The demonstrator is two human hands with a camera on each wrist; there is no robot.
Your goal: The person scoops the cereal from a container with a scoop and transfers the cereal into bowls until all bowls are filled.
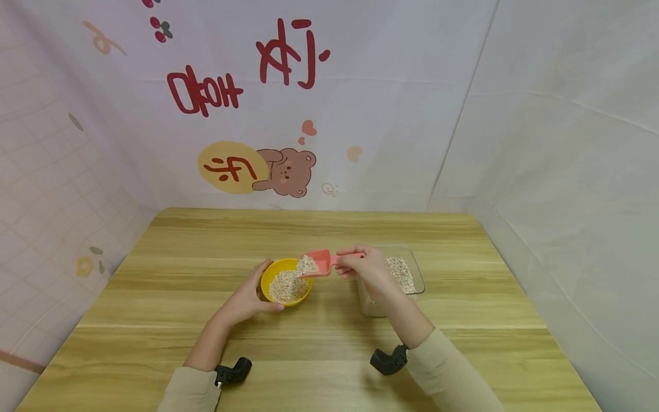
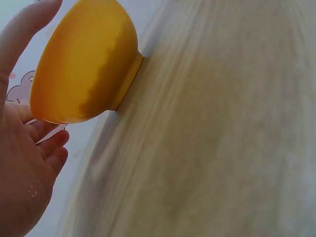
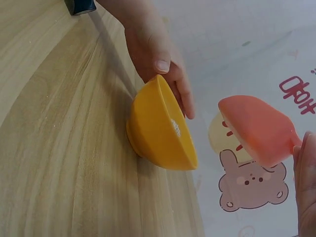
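Note:
A yellow bowl (image 1: 269,277) holding oat flakes (image 1: 286,287) stands on the table. My left hand (image 1: 249,298) holds it from the left, the thumb on its near side and the fingers on its far side. My right hand (image 1: 366,268) grips the handle of a pink scoop (image 1: 323,261). Loaded with flakes, the scoop is over the bowl's right rim. In the right wrist view the scoop (image 3: 259,129) is above the bowl (image 3: 155,129), apart from it. The left wrist view shows the bowl's outer side (image 2: 86,59) beside my left palm (image 2: 22,173).
A clear rectangular container (image 1: 374,309) with more flakes stands to the right, partly hidden by my right hand and forearm. The wooden table (image 1: 319,366) meets a printed cloth backdrop (image 1: 381,126) behind. Black wrist devices (image 1: 389,360) sit at both cuffs.

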